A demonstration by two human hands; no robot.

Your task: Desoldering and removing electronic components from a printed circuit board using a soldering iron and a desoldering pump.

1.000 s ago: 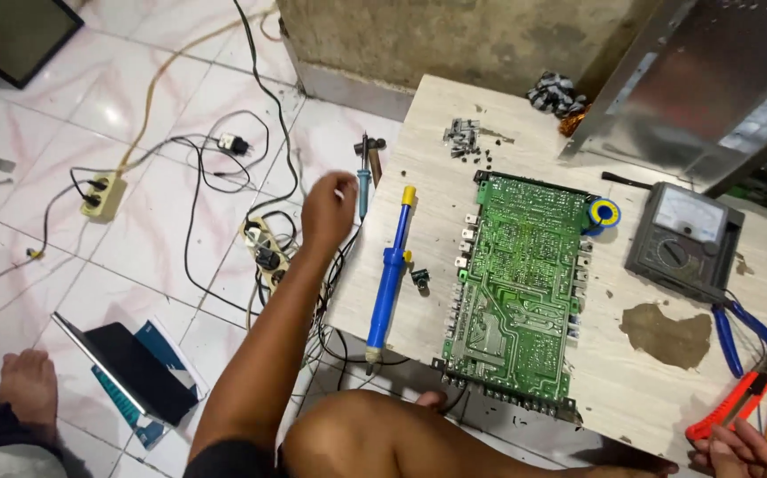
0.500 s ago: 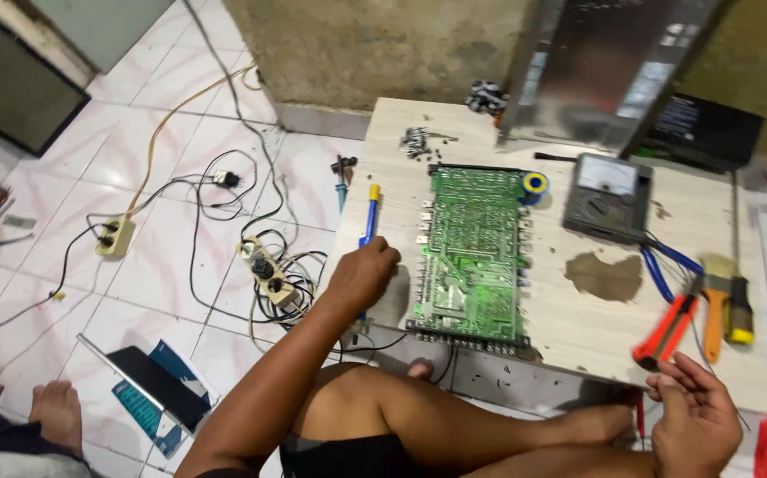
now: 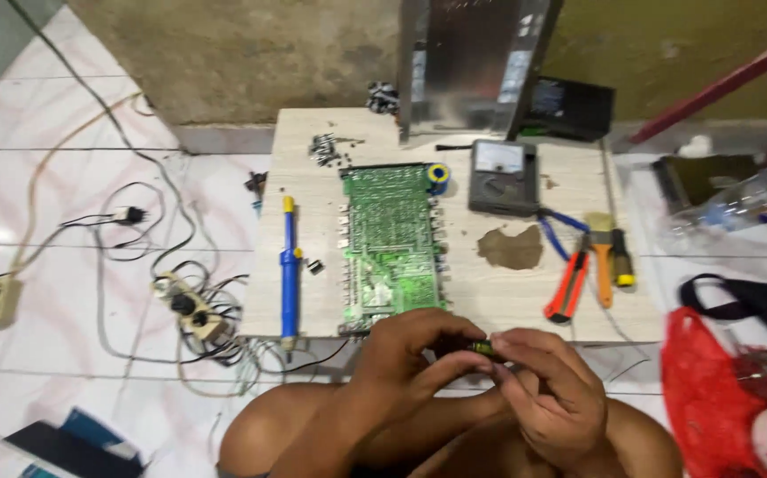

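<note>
green circuit board (image 3: 392,239) on low table (image 3: 525,292); left hand (image 3: 410,354), right hand (image 3: 547,385) pinching small dark part (image 3: 483,347) together

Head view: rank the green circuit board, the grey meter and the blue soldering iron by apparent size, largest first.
1. green circuit board, clearly largest.
2. grey meter.
3. blue soldering iron: longer than the meter but far thinner, so these two are hard to rank.

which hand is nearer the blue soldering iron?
Left. The left hand sits just right of the soldering iron tip, at the board's near edge. The right hand is farther right, meeting the left over a small dark part.
</note>
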